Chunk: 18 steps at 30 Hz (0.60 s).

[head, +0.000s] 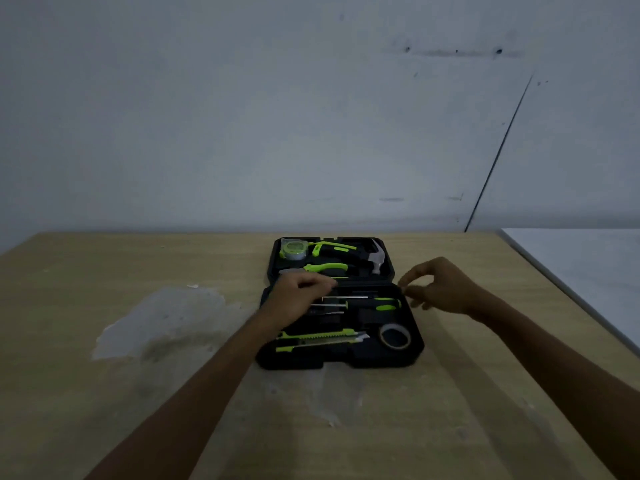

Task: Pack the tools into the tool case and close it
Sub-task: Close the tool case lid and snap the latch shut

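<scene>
A black tool case [415, 344] lies open flat on the wooden table. Its far half holds a green tape measure [293, 248], a hammer [375, 259] and green-handled pliers [323, 268]. The near half holds screwdrivers with a green handle [387, 303], a green utility knife [320, 336] and a roll of tape [394, 336]. My left hand [298, 296] rests on the left part of the near half, fingers curled over the screwdriver shafts; whether it grips one I cannot tell. My right hand [440, 289] hovers at the case's right edge by the hinge, fingers bent and apart.
The wooden table [138, 393] has a pale worn patch [162, 320] left of the case. A white surface [588, 265] adjoins the table at the right. A grey wall stands right behind the table's far edge.
</scene>
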Available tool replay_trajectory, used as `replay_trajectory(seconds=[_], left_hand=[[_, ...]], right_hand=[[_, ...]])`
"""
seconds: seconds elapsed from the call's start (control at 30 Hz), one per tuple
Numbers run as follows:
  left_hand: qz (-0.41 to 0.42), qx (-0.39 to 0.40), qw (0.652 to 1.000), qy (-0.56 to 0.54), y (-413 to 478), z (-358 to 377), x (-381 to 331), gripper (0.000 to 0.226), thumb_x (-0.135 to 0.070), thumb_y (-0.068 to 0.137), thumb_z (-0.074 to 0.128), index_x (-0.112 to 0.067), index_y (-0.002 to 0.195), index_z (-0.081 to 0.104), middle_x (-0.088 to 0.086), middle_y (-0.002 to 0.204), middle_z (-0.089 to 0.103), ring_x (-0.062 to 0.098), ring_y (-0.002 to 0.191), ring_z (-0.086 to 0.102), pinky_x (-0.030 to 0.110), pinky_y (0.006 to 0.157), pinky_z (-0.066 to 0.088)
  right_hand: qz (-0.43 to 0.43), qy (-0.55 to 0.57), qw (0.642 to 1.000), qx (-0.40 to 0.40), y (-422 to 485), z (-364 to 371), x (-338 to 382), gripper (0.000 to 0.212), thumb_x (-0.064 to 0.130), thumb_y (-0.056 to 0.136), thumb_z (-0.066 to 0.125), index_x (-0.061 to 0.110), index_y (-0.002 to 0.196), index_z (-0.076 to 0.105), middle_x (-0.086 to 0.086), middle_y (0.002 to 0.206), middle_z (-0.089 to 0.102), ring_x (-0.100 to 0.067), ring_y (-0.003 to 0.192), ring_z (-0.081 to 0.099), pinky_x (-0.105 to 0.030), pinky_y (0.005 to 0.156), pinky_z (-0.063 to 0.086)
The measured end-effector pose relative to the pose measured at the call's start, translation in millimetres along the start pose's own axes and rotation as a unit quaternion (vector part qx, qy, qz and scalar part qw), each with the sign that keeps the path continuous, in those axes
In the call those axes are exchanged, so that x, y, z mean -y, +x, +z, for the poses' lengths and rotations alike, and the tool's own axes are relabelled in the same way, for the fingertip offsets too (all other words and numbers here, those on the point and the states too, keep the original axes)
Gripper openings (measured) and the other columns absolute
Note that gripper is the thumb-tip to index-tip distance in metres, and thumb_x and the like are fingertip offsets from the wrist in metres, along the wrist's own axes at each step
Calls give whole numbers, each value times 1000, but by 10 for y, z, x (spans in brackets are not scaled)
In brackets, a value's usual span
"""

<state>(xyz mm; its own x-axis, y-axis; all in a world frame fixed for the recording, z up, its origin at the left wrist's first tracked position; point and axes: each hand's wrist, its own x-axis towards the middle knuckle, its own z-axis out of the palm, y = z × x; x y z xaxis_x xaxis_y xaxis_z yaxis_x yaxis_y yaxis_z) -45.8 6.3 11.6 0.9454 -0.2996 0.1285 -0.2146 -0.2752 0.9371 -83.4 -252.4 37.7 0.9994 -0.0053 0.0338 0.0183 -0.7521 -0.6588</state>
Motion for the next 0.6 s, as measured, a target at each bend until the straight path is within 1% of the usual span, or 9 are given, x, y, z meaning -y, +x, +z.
replay_trajectory(seconds=[0.07,0.17,0.23,0.3,0.43,0.5,0.53,0.57,0.6], left_hand=[[-9,-84,996,-9,203,-245,59,16,-11,86,61,-7,97,72,4,93,69,1,79,62,4,66,46],[-56,-170,984,-15,503,-532,216,17,-13,87,60,-3,96,71,7,97,66,14,88,61,27,79,46],[-94,-199,975,-8,742,-661,366,18,-19,87,61,-7,95,69,6,98,64,23,97,59,33,83,45],[-123,-189,974,1,900,-697,434,18,-27,86,61,-11,91,67,6,93,60,23,92,57,34,82,46],[-184,-150,971,24,1222,-637,550,47,-40,83,62,-15,56,33,8,59,33,21,56,34,32,58,22],[-209,-146,967,16,1318,-579,567,48,-41,81,64,-11,55,38,12,59,37,23,53,36,33,59,24],[-211,-139,968,14,1355,-554,571,45,-42,81,65,-2,65,52,20,69,49,27,60,46,38,59,31],[-216,-137,967,20,1388,-533,578,52,-42,81,66,8,90,59,28,91,59,34,75,57,45,64,39],[-220,-138,965,30,1423,-526,591,65,-42,81,66,12,113,53,31,115,56,40,96,59,51,74,45]], right_hand=[[38,43,997,-44,254,7,-17,14,17,87,66,5,94,68,-12,95,72,-23,71,71,-33,64,59],[116,95,987,-54,655,62,-19,32,28,85,68,0,99,63,-21,90,67,-27,71,67,-33,60,55],[141,110,983,-47,930,134,-5,39,32,86,67,-5,78,61,-28,71,56,-28,61,58,-30,55,47],[160,113,980,-41,1075,203,3,49,35,86,67,6,55,42,-15,55,36,-24,50,43,-31,54,38],[195,99,975,-44,1380,356,-74,47,31,82,71,12,59,35,-7,56,28,-20,45,30,-28,47,26],[209,91,973,-38,1458,370,-143,40,26,80,74,8,67,42,-8,57,32,-20,45,31,-28,45,26],[215,96,971,-31,1468,361,-148,37,25,80,75,5,73,45,-9,59,36,-20,46,34,-28,45,27],[220,109,969,-23,1479,346,-150,35,23,79,75,2,77,47,-9,62,40,-21,48,37,-28,44,28],[225,121,967,-16,1500,335,-167,33,22,79,75,0,80,50,-11,64,44,-22,49,40,-28,44,30]])
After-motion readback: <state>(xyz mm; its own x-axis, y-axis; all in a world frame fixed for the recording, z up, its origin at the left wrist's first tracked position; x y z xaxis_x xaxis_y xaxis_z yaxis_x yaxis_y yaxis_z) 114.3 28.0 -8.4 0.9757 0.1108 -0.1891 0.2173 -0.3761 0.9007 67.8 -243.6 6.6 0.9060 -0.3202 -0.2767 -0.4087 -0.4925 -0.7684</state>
